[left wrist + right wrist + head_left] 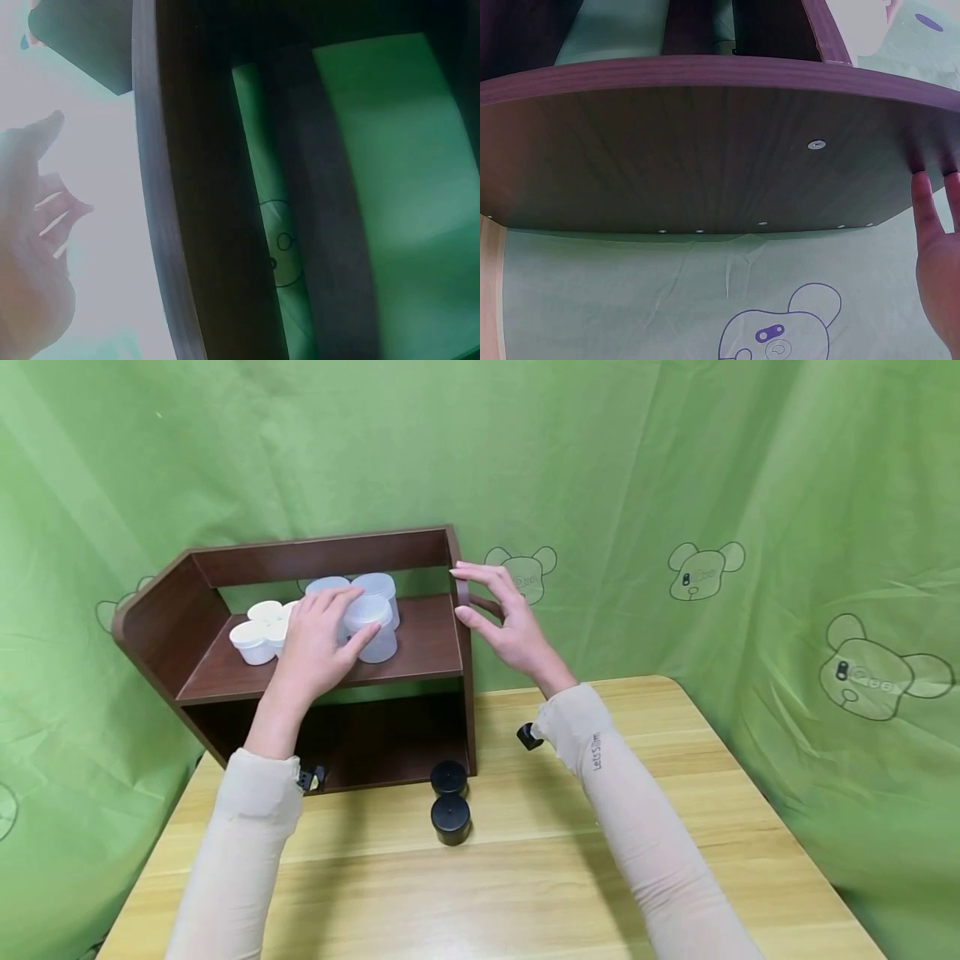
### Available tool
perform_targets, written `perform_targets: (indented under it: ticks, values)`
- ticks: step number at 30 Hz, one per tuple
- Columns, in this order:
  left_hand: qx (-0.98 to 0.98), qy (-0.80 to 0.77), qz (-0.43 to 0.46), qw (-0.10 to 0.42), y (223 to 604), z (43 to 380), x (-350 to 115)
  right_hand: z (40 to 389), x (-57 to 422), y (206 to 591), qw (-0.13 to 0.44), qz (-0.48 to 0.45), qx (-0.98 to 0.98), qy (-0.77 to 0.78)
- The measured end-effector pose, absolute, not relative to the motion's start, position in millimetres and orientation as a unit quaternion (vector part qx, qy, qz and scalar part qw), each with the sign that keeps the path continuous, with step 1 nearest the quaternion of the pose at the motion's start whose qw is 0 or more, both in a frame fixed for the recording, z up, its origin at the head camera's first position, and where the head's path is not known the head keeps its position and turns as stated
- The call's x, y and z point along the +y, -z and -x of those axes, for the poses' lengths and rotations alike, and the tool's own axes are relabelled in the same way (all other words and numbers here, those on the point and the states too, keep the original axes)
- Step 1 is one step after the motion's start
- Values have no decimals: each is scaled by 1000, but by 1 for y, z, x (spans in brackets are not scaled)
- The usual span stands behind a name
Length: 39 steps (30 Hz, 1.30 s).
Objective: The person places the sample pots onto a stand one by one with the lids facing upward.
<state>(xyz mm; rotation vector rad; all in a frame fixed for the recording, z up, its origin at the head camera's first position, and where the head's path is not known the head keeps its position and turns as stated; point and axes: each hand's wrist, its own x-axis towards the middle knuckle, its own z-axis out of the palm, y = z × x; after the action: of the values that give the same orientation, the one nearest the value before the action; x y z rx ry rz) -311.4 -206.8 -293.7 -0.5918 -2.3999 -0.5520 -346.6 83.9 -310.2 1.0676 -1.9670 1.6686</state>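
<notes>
My left hand [318, 635] is over the upper shelf. Its thumb and forefinger span the rim of the front translucent jar [378, 642], holding it; in the left wrist view this hand is washed out. Behind it stand two more translucent jars, one partly covered by the hand. Several small white jars [253, 643] sit to the left. My right hand [517, 622] is at the right end of the brown shelf unit [427, 664]. Its thumb and forefinger meet the side panel's edge, and in the right wrist view straight fingers [924, 199] touch its outer face.
Two black round containers [451, 820] stand on the wooden table [540, 860] by the shelf's front right corner. The shelf has a lower compartment [382, 735] below. Green cloth [600, 485] with bear outlines hangs behind and at the sides.
</notes>
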Motion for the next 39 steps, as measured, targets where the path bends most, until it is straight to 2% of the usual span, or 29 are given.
perform_targets:
  ticks: [13, 24, 28, 39]
  values:
    - [-868, 215, 271, 357, 303, 282, -198, 345, 82, 309, 168, -372, -698, -588]
    - [-827, 181, 358, 395, 334, 253, -183, 347, 83, 311, 178, -385, -693, -583]
    - [-824, 177, 378, 382, 354, 245, -176, 346, 83, 310, 177, -381, -695, -583]
    - [-844, 160, 426, 284, 422, 231, -161, 329, 80, 299, 170, -371, -698, -588]
